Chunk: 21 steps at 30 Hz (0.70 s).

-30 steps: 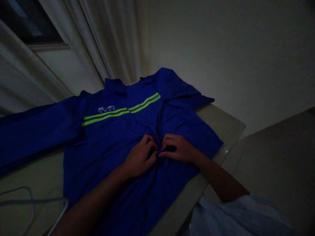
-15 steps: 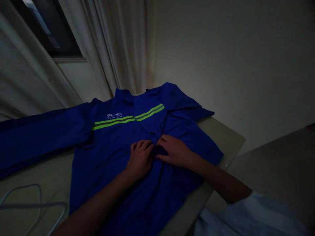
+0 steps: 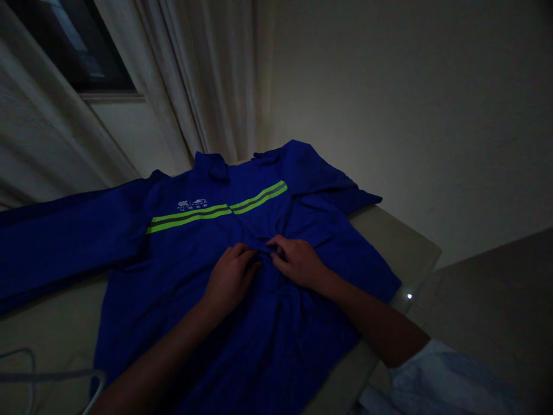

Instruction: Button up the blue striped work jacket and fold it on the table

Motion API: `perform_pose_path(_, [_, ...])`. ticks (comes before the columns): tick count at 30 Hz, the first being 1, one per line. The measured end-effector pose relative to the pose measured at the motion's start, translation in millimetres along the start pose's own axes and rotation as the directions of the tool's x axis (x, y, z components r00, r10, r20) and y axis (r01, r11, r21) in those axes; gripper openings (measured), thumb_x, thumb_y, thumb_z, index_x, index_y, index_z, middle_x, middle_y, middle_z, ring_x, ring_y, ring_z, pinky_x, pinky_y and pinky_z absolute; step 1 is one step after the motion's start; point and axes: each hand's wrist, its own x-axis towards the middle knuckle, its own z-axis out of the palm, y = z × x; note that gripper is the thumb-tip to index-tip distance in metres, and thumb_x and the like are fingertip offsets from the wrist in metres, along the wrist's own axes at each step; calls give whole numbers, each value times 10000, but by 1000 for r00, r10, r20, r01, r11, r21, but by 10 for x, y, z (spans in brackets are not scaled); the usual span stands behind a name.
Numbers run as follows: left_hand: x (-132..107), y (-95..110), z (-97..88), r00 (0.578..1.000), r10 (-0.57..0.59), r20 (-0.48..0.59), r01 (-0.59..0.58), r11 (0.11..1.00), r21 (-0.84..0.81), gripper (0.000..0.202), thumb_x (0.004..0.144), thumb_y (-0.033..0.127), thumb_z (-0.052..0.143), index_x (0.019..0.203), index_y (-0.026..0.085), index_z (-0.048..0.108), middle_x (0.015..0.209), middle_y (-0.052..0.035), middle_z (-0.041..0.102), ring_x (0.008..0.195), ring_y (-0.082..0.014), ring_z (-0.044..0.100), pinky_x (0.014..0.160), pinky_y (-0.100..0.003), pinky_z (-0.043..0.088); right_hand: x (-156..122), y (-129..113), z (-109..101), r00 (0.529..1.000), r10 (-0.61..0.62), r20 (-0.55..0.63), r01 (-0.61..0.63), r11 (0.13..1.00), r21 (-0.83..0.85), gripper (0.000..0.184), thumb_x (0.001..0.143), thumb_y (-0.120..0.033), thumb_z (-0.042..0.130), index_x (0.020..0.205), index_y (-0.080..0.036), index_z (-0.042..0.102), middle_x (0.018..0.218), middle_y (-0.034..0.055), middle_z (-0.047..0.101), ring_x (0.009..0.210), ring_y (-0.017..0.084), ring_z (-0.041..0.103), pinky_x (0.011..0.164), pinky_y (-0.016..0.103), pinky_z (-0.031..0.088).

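Jacket (image 3: 185, 253) lies spread on table (image 3: 397, 236), probably for easy reach, right hand (image 3: 298, 263) pinching it, left hand's (image 3: 228, 275) grip can't tell

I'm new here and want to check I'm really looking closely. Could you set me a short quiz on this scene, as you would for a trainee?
1. Multiple choice: what colours is the band across the chest of the blue jacket?
a) red and white
b) bright green and grey
c) orange and black

2. True or false: the left hand is up on the curtain.

3. Fill in the blank: a pale cord lies in the lower ____ corner of the picture.

Key:
1. b
2. False: it and the right hand are both at the front of the jacket.
3. left
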Motion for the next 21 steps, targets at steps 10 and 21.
perform_pose_path(10, [-11, 21, 1, 997, -40, -60, 34, 995, -96, 104, 1003, 235, 614, 1065, 222, 697, 1053, -48, 705, 980, -239, 647, 874, -394, 504, -17, -2, 93, 992, -71, -103, 87, 984, 156, 186, 1032, -196, 605, 1130, -212, 762, 1019, 58, 746, 946, 186, 705, 880, 307, 517])
perform_pose_path(21, [-56, 105, -47, 957, 286, -51, -262, 925, 274, 248, 1005, 112, 549, 1176, 208, 702, 1162, -54, 760, 881, -253, 583, 790, -409, 490, 25, -30, 207, 982, 91, -165, 17, 827, 561, 188, 997, -312, 616, 1076, -200, 743, 929, 10, 758, 826, 157, 691, 749, 266, 512])
